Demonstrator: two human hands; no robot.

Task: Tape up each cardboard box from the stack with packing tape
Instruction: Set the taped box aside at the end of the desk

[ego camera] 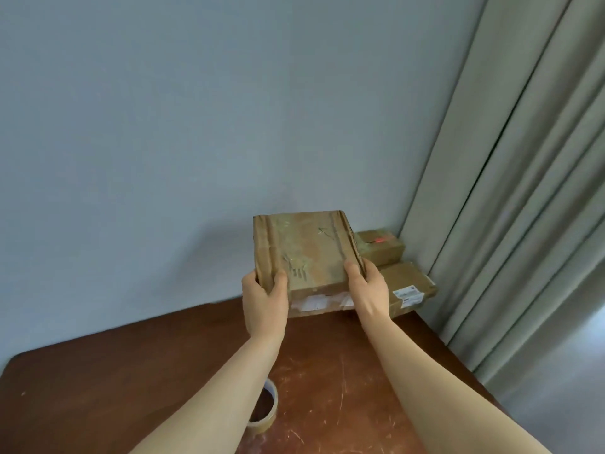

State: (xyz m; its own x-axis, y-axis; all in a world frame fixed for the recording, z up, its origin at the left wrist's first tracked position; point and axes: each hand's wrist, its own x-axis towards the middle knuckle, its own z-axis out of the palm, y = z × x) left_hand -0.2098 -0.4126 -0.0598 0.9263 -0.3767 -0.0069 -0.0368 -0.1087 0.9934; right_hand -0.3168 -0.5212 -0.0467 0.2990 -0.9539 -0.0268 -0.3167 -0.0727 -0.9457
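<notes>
- Head view: cardboard box [304,253] is held between both grips over the far edge of the brown surface [131,371], top face tilted toward the camera.
- Left grip [265,296] clasps the box's near-left corner, thumb on top.
- Right grip [368,286] clasps the near-right edge, thumb on top.
- Tape roll [263,411] lies flat on the surface, partly hidden by the left forearm.
- Small box [381,245] sits on larger box [409,286], just behind-right of the held box, by the curtain [523,191].
</notes>
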